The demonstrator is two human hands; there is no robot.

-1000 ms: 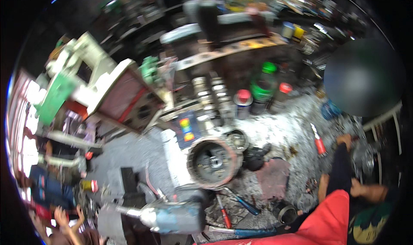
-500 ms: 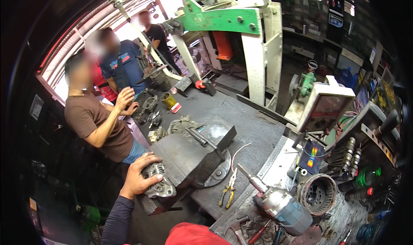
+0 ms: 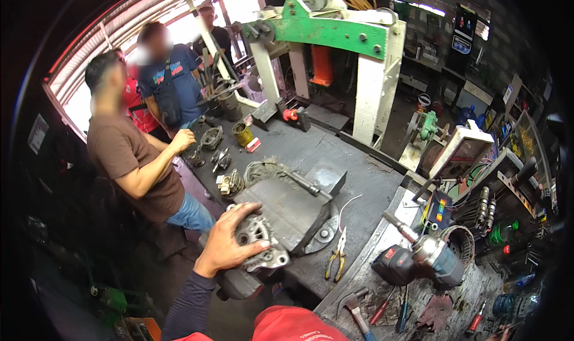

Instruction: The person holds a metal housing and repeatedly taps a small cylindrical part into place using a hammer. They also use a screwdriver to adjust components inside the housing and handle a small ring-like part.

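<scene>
a person's left hand (image 3: 224,245) is half closing around a grey metal housing (image 3: 258,230), its thumb lying across the front face and its fingers wrapping the far rim. the housing is sitting beside a large vise (image 3: 281,203) at the near edge of the dark bench (image 3: 371,191); whether the two are touching, i cannot tell. the right hand is not showing. the housing is looking like rigid cast metal, probably fairly heavy, perhaps slick with grease, its thin ribs possibly chipping if dropped; the thick outer rim is seeming the surest hold. pliers (image 3: 336,260) are lying near the bench's near edge. a co-worker in a brown shirt (image 3: 128,155) is standing along its left edge.
</scene>
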